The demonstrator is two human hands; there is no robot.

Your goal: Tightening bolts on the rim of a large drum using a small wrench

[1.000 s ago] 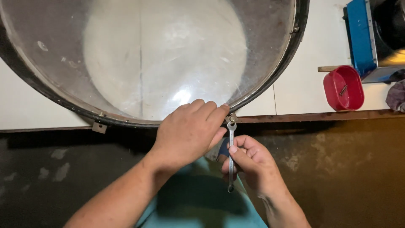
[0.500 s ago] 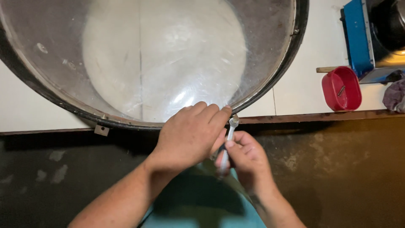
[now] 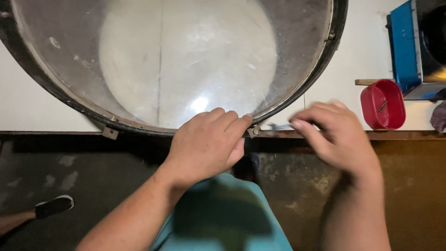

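Observation:
A large round metal tub [image 3: 302, 60] with a dark rim stands on the pale floor, and its shiny inside reflects a light. My left hand [image 3: 206, 144] grips the near rim beside a small metal bracket [image 3: 254, 131]. My right hand [image 3: 337, 135], blurred by motion, holds a small metal wrench [image 3: 278, 126]. The wrench lies level, with its head at that bracket.
A red plastic container [image 3: 382, 105] sits at the right beside a blue-edged box [image 3: 403, 46]. A second bracket [image 3: 110, 133] sticks out of the rim at the left. Another person's dark shoe [image 3: 55, 206] shows at the lower left on the dark ground.
My right hand has swung out to the right and turned the wrench from upright to level. My left hand has stayed on the rim.

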